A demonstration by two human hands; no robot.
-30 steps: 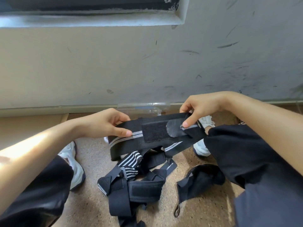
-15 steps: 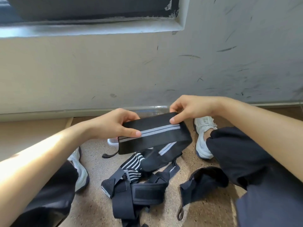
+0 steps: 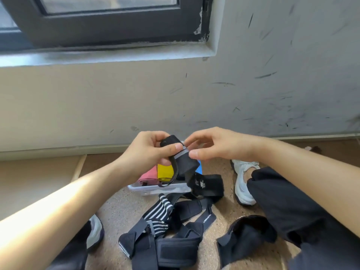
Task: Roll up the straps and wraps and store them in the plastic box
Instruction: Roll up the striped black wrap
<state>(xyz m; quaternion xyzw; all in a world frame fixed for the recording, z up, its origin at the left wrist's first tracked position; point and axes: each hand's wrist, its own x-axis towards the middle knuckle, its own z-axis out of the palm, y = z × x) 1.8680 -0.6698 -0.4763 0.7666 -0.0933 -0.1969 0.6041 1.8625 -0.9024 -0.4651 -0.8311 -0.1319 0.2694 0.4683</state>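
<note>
My left hand (image 3: 150, 152) grips the rolled start of a black wrap with a grey stripe (image 3: 184, 162), held above the clear plastic box (image 3: 155, 189). My right hand (image 3: 216, 146) pinches the same wrap at its right edge with thumb and fingers. The wrap's loose tail hangs down over the box's front rim. Inside the box lie a pink roll (image 3: 149, 175), a yellow roll (image 3: 165, 171) and a bit of blue (image 3: 198, 168). A heap of black straps (image 3: 175, 236), one with white stripes (image 3: 159, 211), lies on the floor in front of the box.
I sit on a speckled floor facing a scuffed wall with a dark window frame (image 3: 109, 26) above. My white shoes (image 3: 242, 184) and black trouser legs flank the heap. A black pouch-like piece (image 3: 245, 236) lies at the right.
The wrap, stretched flat between both hands before, is now rolled partway; the hands have come close together and higher. The view tilted up, showing the box and window.
</note>
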